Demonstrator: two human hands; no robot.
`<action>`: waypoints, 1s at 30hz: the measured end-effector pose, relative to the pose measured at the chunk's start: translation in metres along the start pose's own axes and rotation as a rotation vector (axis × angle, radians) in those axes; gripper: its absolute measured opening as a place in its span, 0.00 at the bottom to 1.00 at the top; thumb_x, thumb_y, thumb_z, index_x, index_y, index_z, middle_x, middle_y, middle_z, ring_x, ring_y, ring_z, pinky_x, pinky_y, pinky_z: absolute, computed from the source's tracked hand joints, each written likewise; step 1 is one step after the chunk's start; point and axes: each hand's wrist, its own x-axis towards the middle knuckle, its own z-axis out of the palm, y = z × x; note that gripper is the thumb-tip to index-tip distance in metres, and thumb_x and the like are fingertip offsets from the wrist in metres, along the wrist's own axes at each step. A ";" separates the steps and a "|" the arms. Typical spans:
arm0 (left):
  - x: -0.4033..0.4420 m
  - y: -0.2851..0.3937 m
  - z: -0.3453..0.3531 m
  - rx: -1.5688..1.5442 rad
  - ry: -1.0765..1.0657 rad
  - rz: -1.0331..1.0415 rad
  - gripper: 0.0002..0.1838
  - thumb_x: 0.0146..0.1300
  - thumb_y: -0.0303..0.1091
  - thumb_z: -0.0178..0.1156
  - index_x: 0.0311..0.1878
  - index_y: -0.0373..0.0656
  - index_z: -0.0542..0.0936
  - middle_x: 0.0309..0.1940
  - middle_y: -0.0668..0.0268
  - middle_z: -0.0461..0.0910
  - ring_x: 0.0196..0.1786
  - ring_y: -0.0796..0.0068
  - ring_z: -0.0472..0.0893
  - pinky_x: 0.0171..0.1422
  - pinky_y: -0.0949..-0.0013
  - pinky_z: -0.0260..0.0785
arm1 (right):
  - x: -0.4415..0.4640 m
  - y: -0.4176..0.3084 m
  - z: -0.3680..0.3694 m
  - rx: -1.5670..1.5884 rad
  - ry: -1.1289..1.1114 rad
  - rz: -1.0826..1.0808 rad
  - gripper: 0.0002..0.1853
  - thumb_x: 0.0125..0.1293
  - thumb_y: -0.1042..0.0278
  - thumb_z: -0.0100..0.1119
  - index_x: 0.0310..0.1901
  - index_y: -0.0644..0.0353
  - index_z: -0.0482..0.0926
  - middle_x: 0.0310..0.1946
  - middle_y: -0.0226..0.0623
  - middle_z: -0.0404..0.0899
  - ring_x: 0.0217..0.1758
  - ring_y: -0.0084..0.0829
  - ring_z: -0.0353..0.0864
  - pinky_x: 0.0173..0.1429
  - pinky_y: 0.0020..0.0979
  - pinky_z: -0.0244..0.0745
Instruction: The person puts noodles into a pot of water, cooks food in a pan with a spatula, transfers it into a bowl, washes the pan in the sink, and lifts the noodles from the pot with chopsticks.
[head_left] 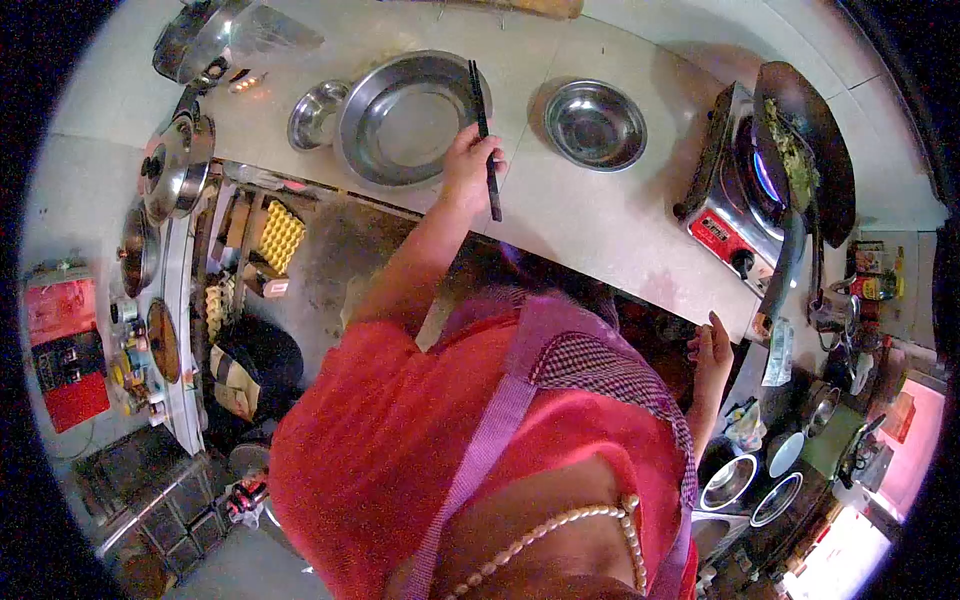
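in the head view, the left hand (473,165) is closed round a pair of dark chopsticks (480,105), fingers wrapped near the middle, by the near right rim of the basin (410,125). the chopsticks' long axis runs forward, nearly straight away from the person, with the upper ends across the basin's rim in this view; whether they touch it i cannot tell. the right hand (712,345) is loosely open, fingers partly bent and somewhat apart, with nothing seen in its grip. it hangs near the front edge of the counter (650,235).

the wok (835,150) sits on the stove (715,185) at the right, above a blue flame (765,170), with greens (793,165) inside. it lies forward and right of both hands, well apart from the left and nearer the right. its handle (792,265) runs back towards the person, and its lower end is near the right hand, just to the right of it, seemingly not touching, though that corner is bent and dim. the bowl (597,125) stands between the basin and the stove, forward and right of the left hand.
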 end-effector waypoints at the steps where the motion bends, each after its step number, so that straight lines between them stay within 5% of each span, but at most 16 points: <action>1: -0.008 0.008 0.005 0.024 0.001 -0.030 0.09 0.60 0.29 0.51 0.44 0.45 0.70 0.22 0.69 0.69 0.21 0.78 0.69 0.22 0.74 0.64 | 0.001 -0.005 0.002 -0.022 -0.007 0.003 0.19 0.63 0.67 0.49 0.55 0.61 0.67 0.32 0.29 0.74 0.27 0.15 0.71 0.28 0.15 0.65; 6: -0.017 0.013 0.001 -0.023 -0.074 -0.105 0.10 0.61 0.36 0.52 0.46 0.53 0.70 0.18 0.71 0.66 0.15 0.81 0.65 0.15 0.76 0.57 | 0.006 -0.016 0.008 -0.089 -0.036 -0.056 0.19 0.63 0.66 0.49 0.55 0.61 0.67 0.31 0.29 0.74 0.28 0.16 0.71 0.29 0.17 0.66; 9: -0.020 0.022 0.000 0.029 0.036 -0.172 0.09 0.60 0.39 0.54 0.41 0.49 0.71 0.16 0.74 0.64 0.14 0.84 0.62 0.14 0.79 0.53 | 0.009 -0.007 0.007 -0.043 -0.080 -0.071 0.19 0.63 0.66 0.49 0.56 0.61 0.67 0.31 0.29 0.74 0.28 0.16 0.71 0.29 0.18 0.66; 17: -0.041 -0.013 0.018 0.258 -0.106 -0.104 0.13 0.58 0.44 0.56 0.28 0.47 0.69 0.16 0.75 0.63 0.15 0.87 0.60 0.14 0.81 0.51 | 0.012 -0.004 -0.011 -0.047 -0.059 -0.029 0.18 0.61 0.67 0.52 0.52 0.63 0.70 0.30 0.29 0.73 0.29 0.17 0.68 0.34 0.19 0.65; 24: -0.059 -0.035 0.061 0.289 -0.059 -0.206 0.06 0.57 0.33 0.49 0.35 0.43 0.72 0.19 0.73 0.62 0.19 0.86 0.62 0.16 0.82 0.53 | 0.005 0.007 -0.038 -0.060 -0.062 0.020 0.18 0.62 0.67 0.50 0.54 0.61 0.68 0.33 0.29 0.73 0.28 0.17 0.71 0.30 0.19 0.66; 27: -0.031 -0.074 0.022 0.473 -0.019 -0.036 0.06 0.56 0.28 0.47 0.36 0.39 0.71 0.20 0.67 0.65 0.21 0.77 0.66 0.21 0.74 0.59 | 0.000 0.031 -0.042 -0.042 -0.080 0.040 0.19 0.61 0.67 0.51 0.54 0.61 0.68 0.33 0.28 0.73 0.28 0.17 0.71 0.29 0.19 0.66; 28: 0.016 -0.126 -0.025 0.824 -0.012 0.266 0.06 0.54 0.24 0.46 0.35 0.35 0.70 0.20 0.60 0.69 0.23 0.64 0.70 0.28 0.65 0.62 | 0.001 0.042 -0.044 -0.069 -0.091 0.022 0.19 0.61 0.67 0.51 0.54 0.62 0.68 0.33 0.28 0.74 0.28 0.17 0.71 0.29 0.19 0.66; 30: -0.002 -0.114 -0.006 1.078 0.073 0.331 0.07 0.52 0.22 0.45 0.35 0.34 0.70 0.22 0.56 0.70 0.27 0.57 0.71 0.33 0.61 0.62 | 0.001 0.051 -0.047 -0.099 -0.119 0.017 0.19 0.61 0.67 0.52 0.54 0.64 0.68 0.38 0.33 0.74 0.34 0.20 0.71 0.37 0.21 0.66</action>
